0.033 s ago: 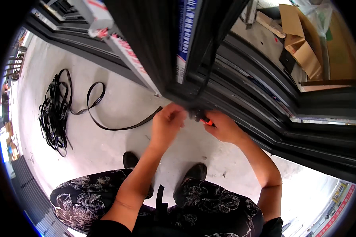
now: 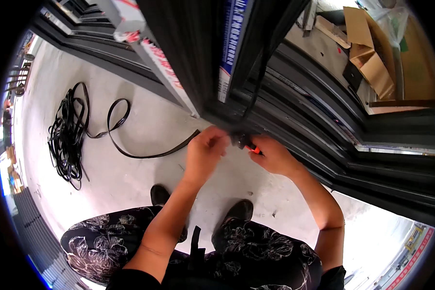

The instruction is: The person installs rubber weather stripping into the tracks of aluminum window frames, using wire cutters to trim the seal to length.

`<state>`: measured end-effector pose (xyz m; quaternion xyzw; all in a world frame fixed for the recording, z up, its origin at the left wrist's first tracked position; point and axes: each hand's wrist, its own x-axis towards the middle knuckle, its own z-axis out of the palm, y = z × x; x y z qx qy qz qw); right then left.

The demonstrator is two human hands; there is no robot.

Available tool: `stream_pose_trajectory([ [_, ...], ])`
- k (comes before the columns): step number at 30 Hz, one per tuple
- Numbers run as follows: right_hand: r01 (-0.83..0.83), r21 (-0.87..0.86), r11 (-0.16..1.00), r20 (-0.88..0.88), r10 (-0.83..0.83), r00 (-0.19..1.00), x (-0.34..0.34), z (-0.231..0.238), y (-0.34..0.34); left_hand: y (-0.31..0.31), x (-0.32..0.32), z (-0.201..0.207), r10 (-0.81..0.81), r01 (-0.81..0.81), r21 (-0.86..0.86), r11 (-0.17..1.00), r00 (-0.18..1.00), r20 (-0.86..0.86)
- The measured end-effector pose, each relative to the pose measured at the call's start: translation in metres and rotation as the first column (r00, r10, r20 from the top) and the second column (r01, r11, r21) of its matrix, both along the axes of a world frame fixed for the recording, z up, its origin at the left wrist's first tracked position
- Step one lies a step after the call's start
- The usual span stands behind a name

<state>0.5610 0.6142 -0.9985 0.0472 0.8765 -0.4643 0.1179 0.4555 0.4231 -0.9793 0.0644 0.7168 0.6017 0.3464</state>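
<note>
A long black rubber strip [image 2: 154, 156] runs across the floor from a loose heap up to my left hand [image 2: 206, 153]. The fingers of that hand are pinched together on it, at the lower corner of a dark metal frame [image 2: 215, 110]. Close by on the right, my right hand [image 2: 274, 155] is wrapped round a small tool with a red and black handle [image 2: 254, 149]. The tool's dark head points toward my left fingertips; its exact kind cannot be made out. Blur and the dark frame hide where the strip ends.
More dark frame profiles [image 2: 319, 130] stretch to the right and to the far left. A tangled heap of the strip [image 2: 67, 140] lies on the pale floor at left. An opened cardboard box [image 2: 372, 63] stands at the far right. My shoes [image 2: 239, 210] are below my hands.
The view has shifted slightly, so the frame sits a little further right. Both hands keep their place and hold.
</note>
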Motion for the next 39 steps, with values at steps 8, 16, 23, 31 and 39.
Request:
stream_pose_trajectory([
  [8,-0.031,0.122,0.992,-0.126,0.046,0.991,-0.015,0.005,-0.009,-0.011,-0.007,0.013,-0.066,0.058,-0.076,0.995,0.992,-0.112],
  [16,-0.093,0.1,0.991,-0.096,0.103,0.99,-0.03,0.014,-0.007,-0.017,-0.017,0.018,-0.074,0.073,-0.07,0.995,0.997,-0.019],
  [23,-0.136,0.178,0.975,-0.185,0.169,0.968,-0.038,0.009,-0.003,-0.021,-0.032,0.02,-0.176,0.177,-0.03,0.984,0.984,0.021],
  [31,-0.03,0.339,0.94,-0.127,0.078,0.989,-0.028,0.012,-0.019,-0.022,-0.032,0.025,-0.2,0.2,0.003,0.98,0.979,0.026],
  [39,-0.063,0.545,0.836,-0.096,0.138,0.986,-0.011,-0.029,-0.024,-0.044,-0.065,0.013,-0.232,0.254,-0.16,0.954,0.962,0.144],
])
